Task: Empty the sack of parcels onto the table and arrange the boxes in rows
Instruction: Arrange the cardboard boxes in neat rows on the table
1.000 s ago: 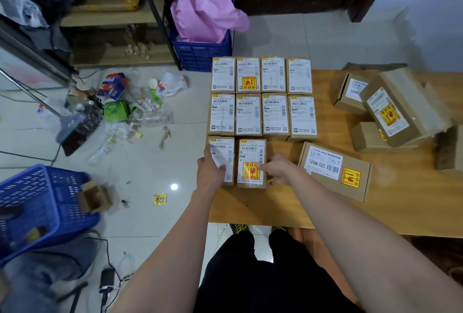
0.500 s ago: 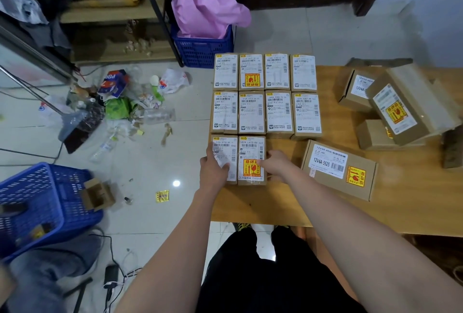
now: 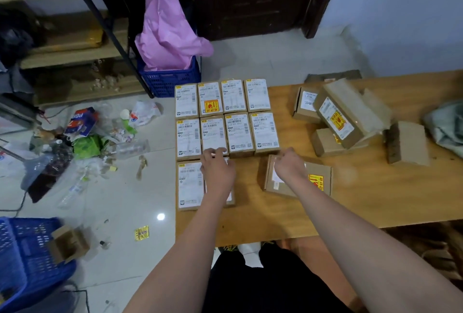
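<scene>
On the left end of the wooden table [image 3: 375,200], small labelled cardboard boxes [image 3: 225,117] lie in two full rows. A third, nearer row holds two boxes [image 3: 189,185]. My left hand [image 3: 218,166] rests palm down, fingers apart, on the second box of that near row and covers most of it. My right hand [image 3: 290,166] is on a larger flat box with a yellow sticker [image 3: 315,182], fingers curled over its far left part. A loose heap of bigger boxes [image 3: 348,117] sits at the right. The grey-green sack [image 3: 446,127] lies at the table's right edge.
Left of the table the tiled floor carries litter [image 3: 87,142] and a blue crate [image 3: 25,262] with a small carton. A second blue crate [image 3: 170,79] holding a pink bag stands behind the table by a black rack. The table's near edge is by my legs.
My left hand slid right from the first near-row box onto the second. My right hand left that second box and moved right onto the larger stickered box.
</scene>
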